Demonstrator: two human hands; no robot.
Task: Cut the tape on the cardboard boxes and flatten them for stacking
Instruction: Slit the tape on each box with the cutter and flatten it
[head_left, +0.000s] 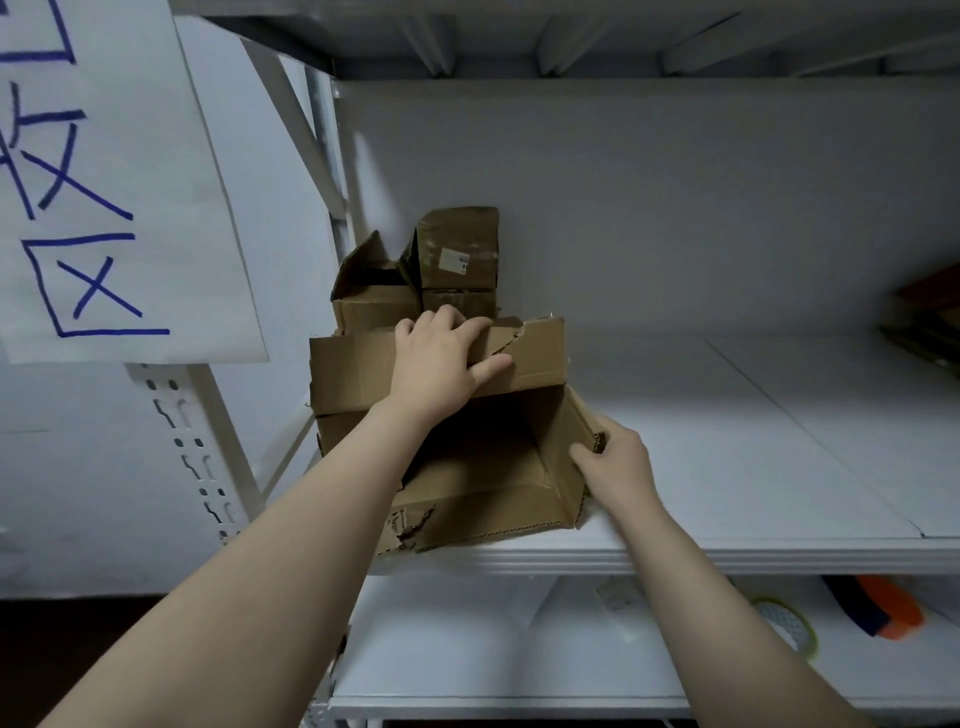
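Note:
A large brown cardboard box (483, 483) lies on its side on the white shelf (753, 447), its open mouth facing me and its near flap torn. My left hand (441, 358) rests over the box's top panel with fingers curled on its far edge. My right hand (613, 462) grips the box's right side flap. Behind it stand two smaller boxes: one open box (371, 296) at the left and one closed box with a label (460, 249) stacked on another.
A white paper sign with blue writing (104, 182) hangs at the left by the rack's upright post (197, 452). On the lower shelf (467, 649) lie a roll of tape (789, 626) and an orange-and-blue object (878, 605). Dark items sit at the far right (930, 317).

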